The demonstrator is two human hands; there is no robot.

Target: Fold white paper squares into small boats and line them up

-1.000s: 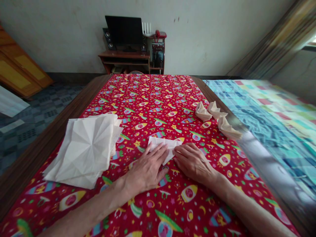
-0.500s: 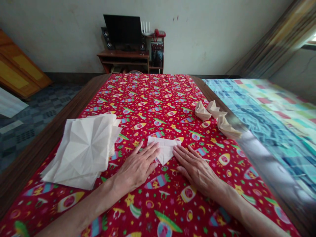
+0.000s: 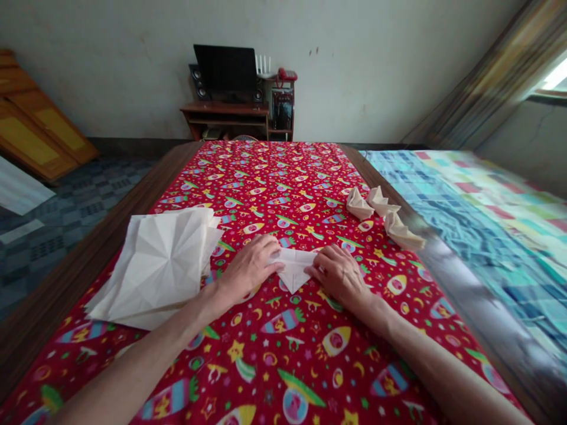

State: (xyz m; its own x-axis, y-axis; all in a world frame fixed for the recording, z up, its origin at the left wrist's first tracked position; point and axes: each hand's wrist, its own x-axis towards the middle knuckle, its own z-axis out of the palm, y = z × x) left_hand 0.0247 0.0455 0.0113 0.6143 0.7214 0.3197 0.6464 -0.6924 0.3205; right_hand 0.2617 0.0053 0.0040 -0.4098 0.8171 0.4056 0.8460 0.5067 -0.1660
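Note:
A small white folded paper [image 3: 294,270] lies on the red patterned cloth, its point toward me and its straight edge away. My left hand [image 3: 256,260] grips its left corner, thumb on the near side and fingers curled at the far edge. On the right corner, my right hand [image 3: 335,268] pinches in the same way, with its fingers bent. Both corners are hidden under the fingers. To the left rests a stack of creased white paper sheets [image 3: 166,254]. Several folded paper shapes [image 3: 358,204] with peaked middles stand at the right.
The red cloth [image 3: 283,354] with rocket prints covers a brown wooden table [image 3: 133,189]. A bed with a checked cover [image 3: 447,206] adjoins on the right. Against the far wall is a desk [image 3: 225,112] with a monitor [image 3: 225,72] and a red telephone [image 3: 287,75].
Both hands have gone from lying flat beside the folded paper to curling their fingers around its two side corners. The view has tilted up slightly.

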